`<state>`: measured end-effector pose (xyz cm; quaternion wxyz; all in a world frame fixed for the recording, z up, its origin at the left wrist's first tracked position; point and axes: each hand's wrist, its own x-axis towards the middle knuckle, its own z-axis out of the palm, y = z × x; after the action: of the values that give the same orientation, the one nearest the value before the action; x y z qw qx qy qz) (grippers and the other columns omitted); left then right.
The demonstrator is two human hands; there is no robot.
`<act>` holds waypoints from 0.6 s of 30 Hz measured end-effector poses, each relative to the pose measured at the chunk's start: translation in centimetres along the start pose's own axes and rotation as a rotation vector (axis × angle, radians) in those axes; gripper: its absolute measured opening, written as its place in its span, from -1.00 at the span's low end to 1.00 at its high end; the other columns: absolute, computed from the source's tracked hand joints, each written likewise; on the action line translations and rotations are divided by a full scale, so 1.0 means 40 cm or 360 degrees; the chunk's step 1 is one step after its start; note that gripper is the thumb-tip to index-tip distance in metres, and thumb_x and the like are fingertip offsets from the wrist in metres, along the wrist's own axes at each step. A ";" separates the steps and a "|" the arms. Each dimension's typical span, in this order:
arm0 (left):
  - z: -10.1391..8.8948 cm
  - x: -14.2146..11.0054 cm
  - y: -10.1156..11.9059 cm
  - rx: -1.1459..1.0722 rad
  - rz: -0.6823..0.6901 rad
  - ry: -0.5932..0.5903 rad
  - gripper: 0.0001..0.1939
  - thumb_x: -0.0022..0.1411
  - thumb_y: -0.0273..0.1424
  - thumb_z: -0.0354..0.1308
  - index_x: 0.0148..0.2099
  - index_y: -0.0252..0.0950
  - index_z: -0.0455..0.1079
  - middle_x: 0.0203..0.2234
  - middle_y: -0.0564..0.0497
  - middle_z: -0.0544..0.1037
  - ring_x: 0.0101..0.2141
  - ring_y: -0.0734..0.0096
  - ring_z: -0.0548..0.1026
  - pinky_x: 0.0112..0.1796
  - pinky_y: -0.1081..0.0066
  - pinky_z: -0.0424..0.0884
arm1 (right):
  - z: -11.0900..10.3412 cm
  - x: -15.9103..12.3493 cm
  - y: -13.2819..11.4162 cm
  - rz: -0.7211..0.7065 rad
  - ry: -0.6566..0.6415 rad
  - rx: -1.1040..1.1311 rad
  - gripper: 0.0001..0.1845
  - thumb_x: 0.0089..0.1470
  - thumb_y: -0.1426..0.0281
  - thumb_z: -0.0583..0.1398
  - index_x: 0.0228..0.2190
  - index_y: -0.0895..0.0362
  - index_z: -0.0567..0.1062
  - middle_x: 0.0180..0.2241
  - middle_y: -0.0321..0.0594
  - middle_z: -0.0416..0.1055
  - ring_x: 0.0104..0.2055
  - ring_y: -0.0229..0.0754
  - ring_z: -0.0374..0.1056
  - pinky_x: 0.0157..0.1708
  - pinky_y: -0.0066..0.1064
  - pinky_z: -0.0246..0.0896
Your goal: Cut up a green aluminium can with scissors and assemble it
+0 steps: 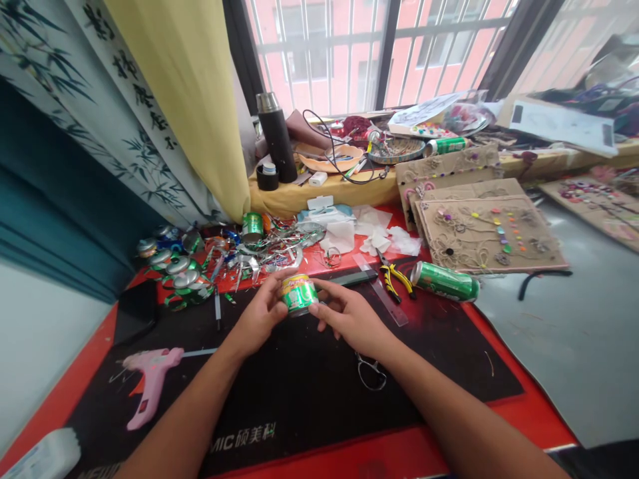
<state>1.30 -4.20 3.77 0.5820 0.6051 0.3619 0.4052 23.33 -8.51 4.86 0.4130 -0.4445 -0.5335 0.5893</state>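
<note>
A short cut-down can [299, 295], green and silver with an orange-yellow upper part, is held just above the black desk mat [299, 379]. My left hand [262, 306] grips its left side, fingers behind and thumb near the front. On the other side my right hand [349, 313] holds it between thumb and fingers. Below my right wrist lies a pair of scissors or glasses, partly hidden, showing a looped rim [371, 374]. Yellow-and-black pliers [395, 276] and a clear ruler [387, 296] rest to the right, near a whole green can [445, 281] on its side.
A pink glue gun [154, 379] lies at left. Cut can pieces and metal strips [269, 249] pile up behind my hands, beside crumpled tissues [377, 239]. Cardboard boards with cords [492, 229] lean at right. A black thermos [277, 140] stands on the sill.
</note>
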 end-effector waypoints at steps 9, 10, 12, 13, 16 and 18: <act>0.011 -0.007 0.018 0.0279 -0.0042 0.0027 -0.17 0.03 -0.08 0.59 0.30 -0.13 0.43 0.24 -0.18 0.57 0.22 -0.19 0.54 0.20 -0.03 0.49 | 0.001 0.004 0.006 0.0037 0.0009 -0.0038 -0.32 0.25 0.25 0.36 0.34 0.07 0.43 -0.03 -0.06 0.56 -0.40 -0.26 0.49 -0.67 -0.58 0.23; 0.009 -0.006 0.016 0.0291 -0.0036 0.0027 -0.18 0.03 -0.09 0.59 0.30 -0.13 0.43 0.24 -0.18 0.57 0.22 -0.19 0.54 0.20 -0.03 0.49 | 0.002 0.003 0.007 0.0037 0.0019 -0.0049 -0.31 0.23 0.25 0.37 0.34 0.06 0.44 0.00 -0.04 0.55 -0.39 -0.26 0.49 -0.66 -0.58 0.24; 0.005 -0.005 0.015 0.0309 -0.0028 0.0022 -0.18 0.04 -0.10 0.58 0.31 -0.13 0.44 0.25 -0.19 0.58 0.22 -0.19 0.55 0.20 -0.03 0.50 | 0.004 0.002 0.010 0.0038 0.0042 -0.0065 -0.25 0.19 0.24 0.41 0.35 0.02 0.42 0.09 -0.01 0.52 -0.38 -0.25 0.50 -0.66 -0.57 0.24; 0.003 -0.005 0.014 0.0311 -0.0025 0.0015 -0.17 0.05 -0.11 0.58 0.32 -0.12 0.44 0.25 -0.18 0.58 0.22 -0.19 0.55 0.20 -0.04 0.50 | 0.005 0.001 0.010 0.0038 0.0050 -0.0067 -0.22 0.18 0.24 0.42 0.37 -0.01 0.40 0.12 -0.01 0.51 -0.37 -0.25 0.51 -0.66 -0.57 0.24; 0.003 -0.007 0.017 0.0325 -0.0031 -0.0037 -0.15 0.05 -0.15 0.59 0.36 -0.10 0.43 0.27 -0.18 0.56 0.23 -0.20 0.55 0.22 -0.08 0.48 | 0.006 0.000 0.010 0.0028 0.0058 -0.0061 -0.20 0.18 0.25 0.42 0.39 -0.07 0.38 0.15 -0.02 0.49 -0.36 -0.25 0.51 -0.66 -0.57 0.25; 0.005 -0.009 0.019 0.0353 -0.0031 -0.0067 -0.13 0.05 -0.18 0.60 0.38 -0.09 0.43 0.30 -0.17 0.54 0.25 -0.20 0.52 0.26 -0.11 0.42 | 0.005 0.001 0.008 0.0028 0.0060 -0.0064 -0.22 0.20 0.28 0.39 0.39 -0.07 0.38 0.14 -0.03 0.50 -0.36 -0.25 0.50 -0.65 -0.56 0.26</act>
<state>1.30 -4.67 4.52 0.5229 0.6705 0.3982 0.3442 23.12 -8.57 4.52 0.4086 -0.4685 -0.5335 0.5736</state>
